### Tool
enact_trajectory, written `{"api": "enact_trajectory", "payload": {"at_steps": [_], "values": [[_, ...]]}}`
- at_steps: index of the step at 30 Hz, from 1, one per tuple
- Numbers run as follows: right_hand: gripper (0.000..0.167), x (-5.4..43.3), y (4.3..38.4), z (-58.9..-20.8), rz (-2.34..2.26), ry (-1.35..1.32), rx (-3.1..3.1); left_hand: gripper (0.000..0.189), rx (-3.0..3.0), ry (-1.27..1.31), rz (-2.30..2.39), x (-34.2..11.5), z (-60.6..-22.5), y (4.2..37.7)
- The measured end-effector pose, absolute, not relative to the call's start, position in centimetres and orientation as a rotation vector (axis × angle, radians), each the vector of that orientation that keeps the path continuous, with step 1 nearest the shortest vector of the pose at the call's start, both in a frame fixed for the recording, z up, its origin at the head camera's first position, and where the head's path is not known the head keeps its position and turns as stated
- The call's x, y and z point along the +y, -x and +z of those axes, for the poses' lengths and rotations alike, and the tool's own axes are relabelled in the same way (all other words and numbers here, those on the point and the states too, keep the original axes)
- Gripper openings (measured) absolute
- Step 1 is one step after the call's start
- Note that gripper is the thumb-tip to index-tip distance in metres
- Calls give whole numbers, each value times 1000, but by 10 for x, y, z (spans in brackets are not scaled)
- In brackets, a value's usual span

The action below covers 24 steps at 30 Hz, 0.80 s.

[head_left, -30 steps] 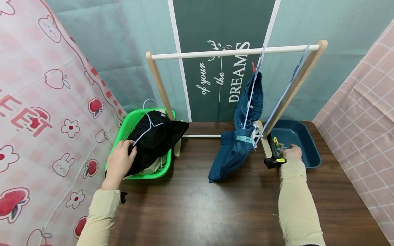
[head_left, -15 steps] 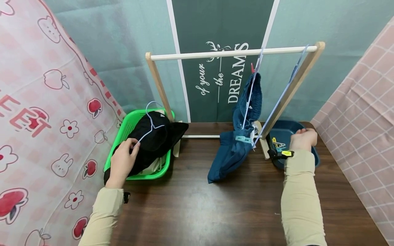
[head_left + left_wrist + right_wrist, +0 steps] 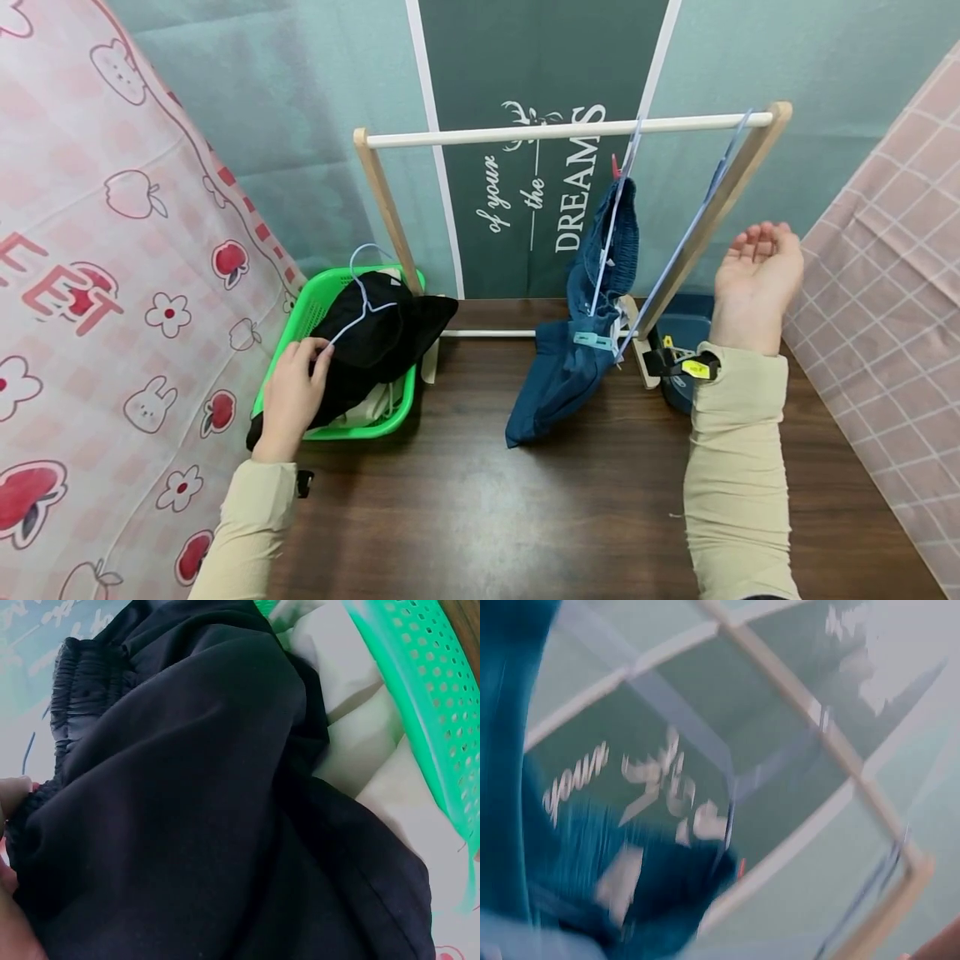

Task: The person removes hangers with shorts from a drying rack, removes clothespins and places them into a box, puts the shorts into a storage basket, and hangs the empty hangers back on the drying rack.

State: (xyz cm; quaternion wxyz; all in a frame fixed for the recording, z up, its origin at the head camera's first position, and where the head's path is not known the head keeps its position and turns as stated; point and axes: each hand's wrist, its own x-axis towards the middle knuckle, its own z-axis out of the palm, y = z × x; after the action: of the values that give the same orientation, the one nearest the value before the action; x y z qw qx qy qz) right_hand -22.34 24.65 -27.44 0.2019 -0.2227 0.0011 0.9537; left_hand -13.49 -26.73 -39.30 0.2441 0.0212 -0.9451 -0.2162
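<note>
My left hand (image 3: 291, 400) pinches the end of a light-blue clothes hanger (image 3: 366, 308) together with the edge of a black garment (image 3: 375, 342). In the left wrist view, the garment's gathered elastic waistband (image 3: 79, 694) shows, with fingers (image 3: 9, 862) at its edge. Most of the garment lies over a green basket (image 3: 382, 431). My right hand (image 3: 757, 283) is raised beside the rack's right post, palm turned up and fingers loosely bent, nothing visible in it. Below it is a dark-blue bin (image 3: 686, 308), partly hidden by the forearm, with clothespins inside.
A wooden rack with a white rail (image 3: 510, 133) stands at the back. Blue jeans (image 3: 585, 350) hang from a hanger there, with a teal clothespin (image 3: 594, 340) and a red one (image 3: 616, 167). Another hanger (image 3: 693, 225) hangs by the right post. Pale cloth (image 3: 360, 742) lies in the basket.
My right hand has left the blue bin, moved up and right, and turned from a closed fist to palm up with looser fingers. The left hand has shifted slightly, still gripping hanger and garment.
</note>
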Motion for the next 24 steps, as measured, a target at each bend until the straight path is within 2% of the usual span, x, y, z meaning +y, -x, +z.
{"api": "enact_trajectory", "payload": {"at_steps": [5, 13, 19, 24], "values": [[18, 208, 212, -251, 2723, 422, -57, 22, -2578, -69, -585, -266, -392, 134], [14, 120, 191, -231, 2664, 208, -423, 23, -2542, -66, -566, -265, -391, 134], [16, 66, 184, -237, 2638, 134, -794, 23, -2516, -68, -561, -266, -388, 134], [19, 25, 182, -257, 2619, 141, -906, 23, -2511, -75, -563, -267, -386, 134]]}}
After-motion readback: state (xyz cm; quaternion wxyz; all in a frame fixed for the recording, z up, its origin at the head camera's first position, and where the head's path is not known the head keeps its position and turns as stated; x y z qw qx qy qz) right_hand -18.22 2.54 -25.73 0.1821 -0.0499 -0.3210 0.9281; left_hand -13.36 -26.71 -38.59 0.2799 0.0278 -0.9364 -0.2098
